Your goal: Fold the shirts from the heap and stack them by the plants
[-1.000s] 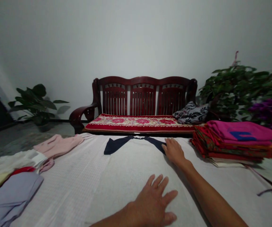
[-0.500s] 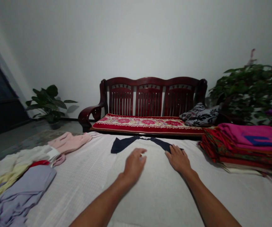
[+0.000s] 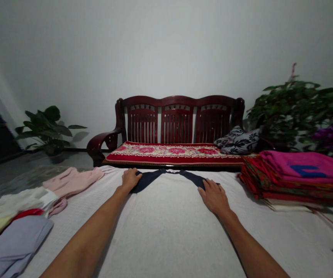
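A short-sleeved T-shirt (image 3: 169,220) with a pale grey body and dark navy sleeves lies spread out in front of me, its collar at the far end. My left hand (image 3: 129,180) is at the left sleeve (image 3: 147,180), fingers bent over its outer edge. On the right sleeve (image 3: 194,178), my right hand (image 3: 215,196) rests palm down with its fingers stretched out. Both forearms reach along the sides of the shirt.
Under the shirt is a white cloth (image 3: 82,210). Pink (image 3: 72,180), white and lavender (image 3: 16,239) clothes lie loosely at left. A stack of folded fabric (image 3: 294,179) stands at right. Behind are a wooden bench (image 3: 178,119) and potted plants (image 3: 46,129).
My left hand has moved left and away from me, from above the shirt's middle to the left sleeve. My right hand stays on the right sleeve. The view has shifted slightly.
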Demonstrator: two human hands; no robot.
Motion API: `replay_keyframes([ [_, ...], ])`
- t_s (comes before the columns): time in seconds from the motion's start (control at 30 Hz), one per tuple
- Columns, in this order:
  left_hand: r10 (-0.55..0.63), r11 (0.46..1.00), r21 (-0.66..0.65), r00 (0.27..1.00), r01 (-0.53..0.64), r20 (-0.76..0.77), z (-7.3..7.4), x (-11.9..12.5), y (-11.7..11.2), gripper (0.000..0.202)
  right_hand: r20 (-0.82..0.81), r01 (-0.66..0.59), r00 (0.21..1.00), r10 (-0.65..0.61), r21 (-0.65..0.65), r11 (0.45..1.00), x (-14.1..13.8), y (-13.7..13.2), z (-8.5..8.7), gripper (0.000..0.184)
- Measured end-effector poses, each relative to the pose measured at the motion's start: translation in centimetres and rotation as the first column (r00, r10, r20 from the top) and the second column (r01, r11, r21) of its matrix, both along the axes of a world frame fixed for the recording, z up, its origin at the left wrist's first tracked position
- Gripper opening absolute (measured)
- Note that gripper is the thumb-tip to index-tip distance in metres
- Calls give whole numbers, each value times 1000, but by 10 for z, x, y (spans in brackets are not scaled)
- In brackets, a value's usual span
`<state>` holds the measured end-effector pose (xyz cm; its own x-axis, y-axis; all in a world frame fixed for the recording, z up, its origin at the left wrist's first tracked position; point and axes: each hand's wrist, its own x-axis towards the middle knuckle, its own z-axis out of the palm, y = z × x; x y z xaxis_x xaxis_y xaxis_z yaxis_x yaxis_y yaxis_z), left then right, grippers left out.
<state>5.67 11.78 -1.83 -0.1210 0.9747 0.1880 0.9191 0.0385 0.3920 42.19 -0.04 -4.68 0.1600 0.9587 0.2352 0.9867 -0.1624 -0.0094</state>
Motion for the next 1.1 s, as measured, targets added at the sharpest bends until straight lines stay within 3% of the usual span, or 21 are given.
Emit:
replay_keyframes([
  [0.17,-93,993,75,995,89,48,2,-10,4,18,4,7,1000,-7,1,1000,-1,0,-1,55],
  [0.33,-41,998,40,999,40,18,-6,-17,1,19,2,0,1000,0,25,1000,1,1,-4,54],
  [0.5,77,996,35,996,-76,-32,-12,-20,-2,33,-3,0,1000,0,38,999,0,2,-5,53],
  [0.6,-2,996,92,999,5,-40,-10,-20,0,36,-7,0,1000,0,45,999,0,1,-5,52],
  [0.8,-78,993,92,996,75,32,-7,-13,3,14,0,-19,1000,19,69,997,0,0,-4,51],
  [0.9,-134,984,128,987,122,88,-5,-8,4,17,9,-23,1000,22,75,997,-1,0,-4,50],
  [1.1,-116,989,106,987,104,112,-2,-9,8,19,8,-17,1000,16,65,998,-2,-1,-2,51],
])
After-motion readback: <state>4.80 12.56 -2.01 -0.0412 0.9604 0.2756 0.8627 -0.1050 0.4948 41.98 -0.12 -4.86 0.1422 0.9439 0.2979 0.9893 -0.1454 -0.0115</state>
